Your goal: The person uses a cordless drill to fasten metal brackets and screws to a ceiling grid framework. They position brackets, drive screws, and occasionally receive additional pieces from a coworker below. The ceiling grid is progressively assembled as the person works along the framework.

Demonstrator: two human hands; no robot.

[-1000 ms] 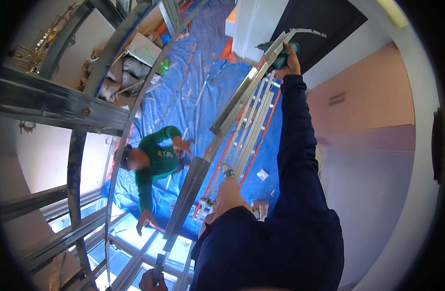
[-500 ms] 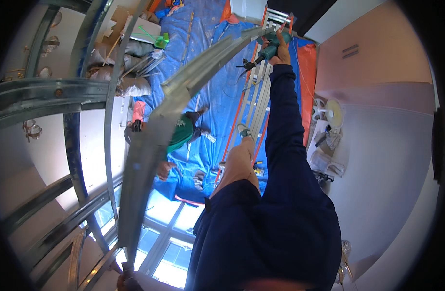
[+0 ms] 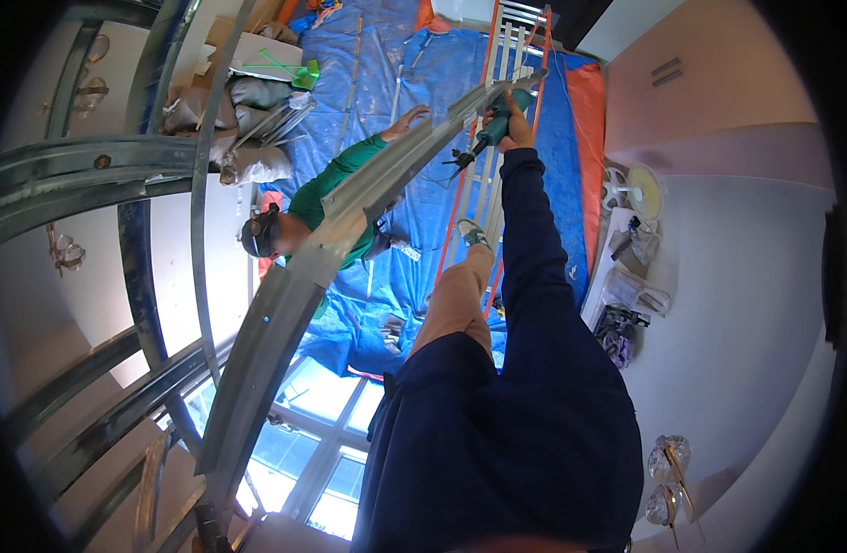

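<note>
A teal-green corded power drill (image 3: 494, 132) is gripped in my right hand (image 3: 517, 132), at the end of my outstretched arm. Its dark tip points down and left. Close beside that hand passes the far end of a long grey metal profile (image 3: 285, 300), which slants across to the lower left. The profile is bent-looking in this view, with a channel-like section. My left hand does not show. Under the profile's far half, a co-worker's open hand (image 3: 407, 123) reaches up on a green sleeve, apart from my right hand.
Metal framing (image 3: 91, 180) crosses the left side. A ladder with orange rails (image 3: 472, 175) lies below me over a blue tarp (image 3: 340, 111), one of my shoes (image 3: 472, 232) on it. A co-worker in green (image 3: 317, 198) is under the profile. Glass pendant lamps (image 3: 668, 479) hang at lower right.
My right hand has come nearer and slightly left with the drill. The profile's near part has shifted left. The co-worker's head has come into view and an arm is now raised toward the profile.
</note>
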